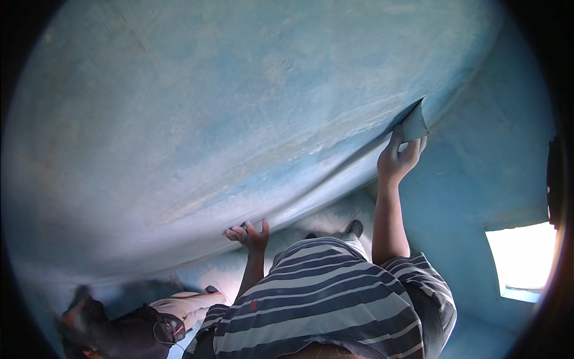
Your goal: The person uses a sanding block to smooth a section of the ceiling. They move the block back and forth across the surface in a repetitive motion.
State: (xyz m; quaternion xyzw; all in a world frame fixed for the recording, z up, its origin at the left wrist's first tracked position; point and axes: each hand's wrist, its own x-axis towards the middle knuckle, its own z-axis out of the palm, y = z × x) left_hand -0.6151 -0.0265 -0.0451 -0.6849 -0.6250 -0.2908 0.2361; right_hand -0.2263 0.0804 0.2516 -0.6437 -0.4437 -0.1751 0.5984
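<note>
A large wall (239,107), patchy blue and pale grey, fills most of the view in front of me. My right hand (402,160) is raised at its right part, gripping a thin grey-blue sheet (415,124) between thumb and fingers. One edge of the sheet curves and stands out from the wall; I cannot tell its exact kind. Lower and to the left, my left hand (250,234) is beside the wall's lower part with its fingers spread. It holds nothing that I can see, and whether it touches the wall is unclear.
At the lower left another person in a dark top (122,326) and light trousers is close to the wall. A blue side wall (472,161) rises on my right, with a bright opening (523,257) in it. Pale floor (326,218) shows near my shoes.
</note>
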